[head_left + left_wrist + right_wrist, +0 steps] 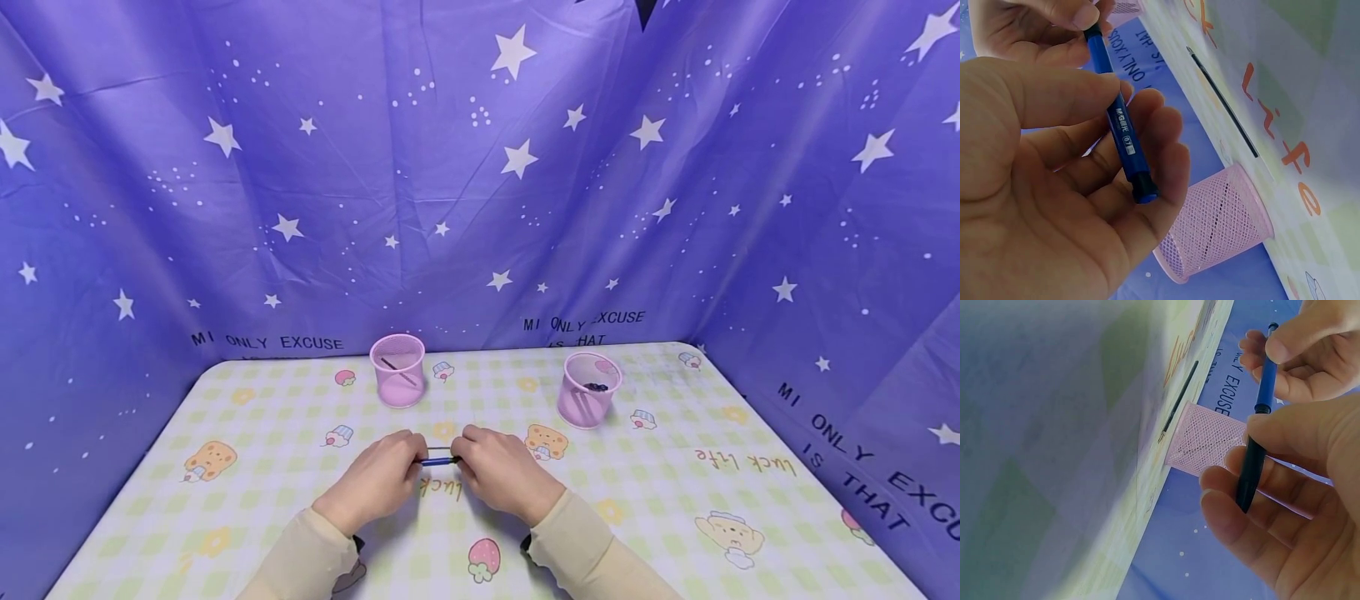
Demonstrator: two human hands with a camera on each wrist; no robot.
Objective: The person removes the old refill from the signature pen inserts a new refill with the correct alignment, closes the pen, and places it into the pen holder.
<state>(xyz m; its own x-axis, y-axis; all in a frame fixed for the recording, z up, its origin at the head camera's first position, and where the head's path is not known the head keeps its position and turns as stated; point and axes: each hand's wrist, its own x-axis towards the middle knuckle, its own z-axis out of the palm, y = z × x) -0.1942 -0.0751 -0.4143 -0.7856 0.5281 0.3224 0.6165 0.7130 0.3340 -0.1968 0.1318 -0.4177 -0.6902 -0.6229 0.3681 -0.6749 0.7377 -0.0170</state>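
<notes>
Both hands hold one pen between them, low over the table. My left hand pinches its blue barrel between thumb and fingers; small print and a dark end piece show there. At the pen's other end, my right hand grips the black front section, thumb on top and fingers beneath. Barrel and black section stand in line. Just beyond the hands, a thin dark pen refill with a metal tip lies on the tablecloth.
A pink mesh pen cup with a thin dark stick inside stands at the back, left of centre. Another pink mesh cup, holding several dark pieces, stands back right. The checked tablecloth runs back to a purple starry curtain.
</notes>
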